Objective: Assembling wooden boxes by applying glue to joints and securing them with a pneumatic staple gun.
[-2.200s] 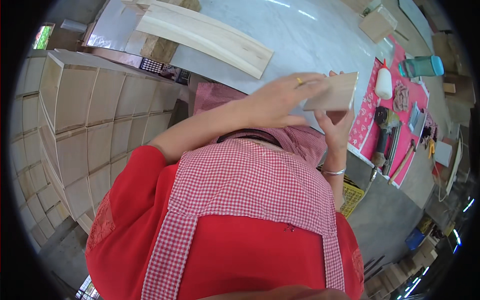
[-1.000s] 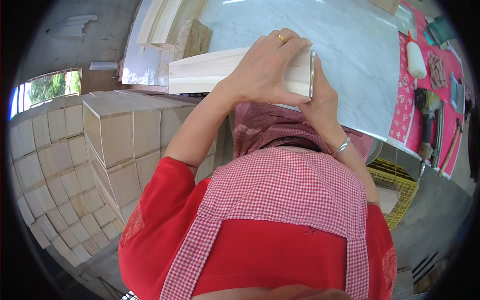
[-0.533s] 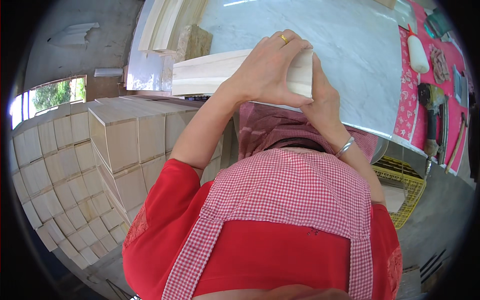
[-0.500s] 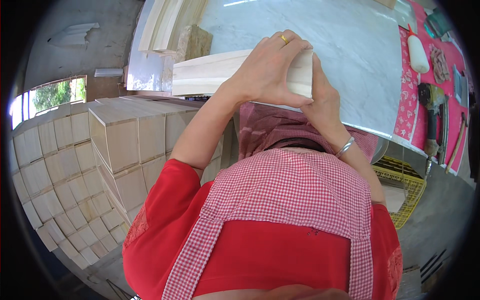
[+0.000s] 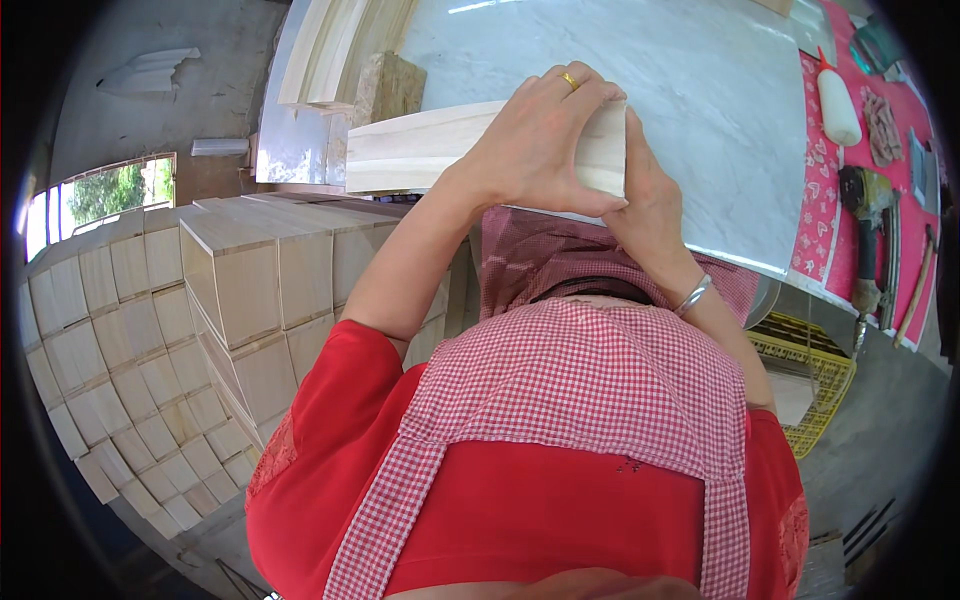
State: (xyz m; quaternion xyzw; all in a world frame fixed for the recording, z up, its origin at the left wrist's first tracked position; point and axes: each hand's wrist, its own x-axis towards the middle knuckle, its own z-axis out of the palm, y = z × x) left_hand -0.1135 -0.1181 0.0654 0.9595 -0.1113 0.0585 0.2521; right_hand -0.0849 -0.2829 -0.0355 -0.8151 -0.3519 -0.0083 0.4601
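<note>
A long, pale piece of wood [image 5: 415, 150] lies along the near edge of the marble-patterned tabletop. Whether it is one block or several boards laid together, I cannot tell. My left hand [image 5: 545, 140], with a gold ring, spans it near its right end, thumb on the near side and fingers over the far side. Against that right end, my right hand [image 5: 645, 190] is pressed, its fingers running up along the end face and partly hidden. A silver bangle circles the right wrist. Both hands are closed about the wood.
Stacked wooden boards [image 5: 335, 50] and a chipboard block [image 5: 388, 88] sit at the table's far left. Many wooden boxes [image 5: 250, 290] are piled at left. A white glue bottle [image 5: 838, 108], a rag [image 5: 882, 130] and a brush [image 5: 862, 290] lie on pink cloth; a yellow crate [image 5: 825, 400] stands below.
Both hands keep the same hold on the wood. The whole view has shifted very slightly; nothing else has visibly moved.
</note>
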